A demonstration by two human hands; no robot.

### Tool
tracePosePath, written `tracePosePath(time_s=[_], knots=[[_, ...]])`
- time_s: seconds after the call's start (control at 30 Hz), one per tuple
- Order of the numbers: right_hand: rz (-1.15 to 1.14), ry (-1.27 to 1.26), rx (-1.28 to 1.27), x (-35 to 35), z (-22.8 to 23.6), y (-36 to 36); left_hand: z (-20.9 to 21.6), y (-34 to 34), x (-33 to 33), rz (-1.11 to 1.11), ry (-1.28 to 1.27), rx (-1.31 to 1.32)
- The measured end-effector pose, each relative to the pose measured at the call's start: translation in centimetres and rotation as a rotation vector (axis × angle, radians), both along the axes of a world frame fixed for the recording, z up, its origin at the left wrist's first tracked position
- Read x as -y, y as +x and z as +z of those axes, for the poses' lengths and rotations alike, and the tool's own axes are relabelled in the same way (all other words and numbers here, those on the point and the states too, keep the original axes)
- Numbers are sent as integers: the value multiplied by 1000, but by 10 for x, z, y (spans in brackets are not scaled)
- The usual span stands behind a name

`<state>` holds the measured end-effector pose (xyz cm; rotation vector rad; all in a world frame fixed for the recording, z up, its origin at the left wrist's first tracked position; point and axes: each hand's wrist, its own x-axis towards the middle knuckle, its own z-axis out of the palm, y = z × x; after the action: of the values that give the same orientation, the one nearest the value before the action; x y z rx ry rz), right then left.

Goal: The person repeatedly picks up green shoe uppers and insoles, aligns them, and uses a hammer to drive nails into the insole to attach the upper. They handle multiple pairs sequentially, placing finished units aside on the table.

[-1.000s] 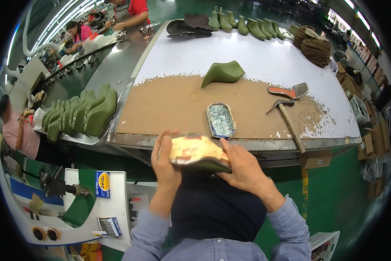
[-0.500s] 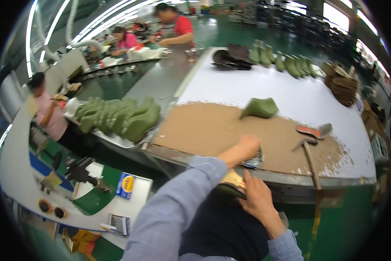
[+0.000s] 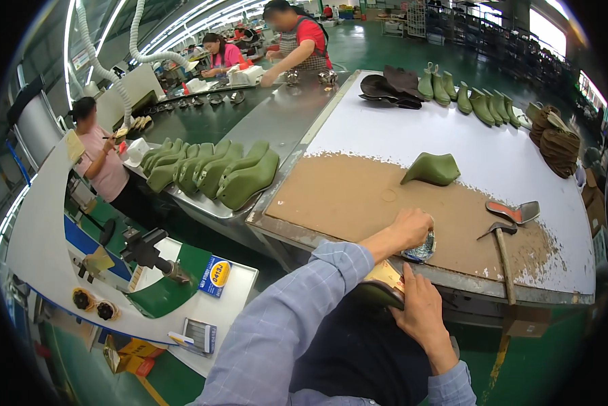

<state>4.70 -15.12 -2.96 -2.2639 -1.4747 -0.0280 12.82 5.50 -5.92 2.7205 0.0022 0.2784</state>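
Note:
My left hand point(image 3: 407, 230), fingers bent and pressed together, is at a small silvery-blue container point(image 3: 423, 249) by the table's near edge. What its fingertips hold, if anything, is hidden. With my right hand point(image 3: 420, 310) I grip a green shoe last point(image 3: 375, 295) over my lap, its yellowish insole point(image 3: 387, 273) facing up. Beyond my left hand another green shoe last point(image 3: 431, 169) lies on the tabletop. Right of it are a red-and-black shoe sole piece point(image 3: 513, 212) and a hammer point(image 3: 504, 260), whose wooden handle points toward me.
The table's brown board point(image 3: 331, 193) borders a worn white covering point(image 3: 385, 135). Several green lasts point(image 3: 219, 172) line a metal bench at left; others point(image 3: 483, 105) stand at the far edge beside dark leather pieces point(image 3: 392, 88). A machine point(image 3: 148, 254) stands near left. Co-workers point(image 3: 304, 40) are beyond.
The whole view has shifted, so the table and benches appear farther right, and it is sharper. My left hand stays at the container; my right hand keeps its hold on the shoe last.

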Motion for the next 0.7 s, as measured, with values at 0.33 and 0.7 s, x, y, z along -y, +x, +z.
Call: tracePosePath(time_s=[0.33,0.7], knots=[[-15,16,-2,1,-1,2,11,-1,2,9,-79,-3],[-24,35,17,4,-6,3,10,-9,-4,-109,-230,1]])
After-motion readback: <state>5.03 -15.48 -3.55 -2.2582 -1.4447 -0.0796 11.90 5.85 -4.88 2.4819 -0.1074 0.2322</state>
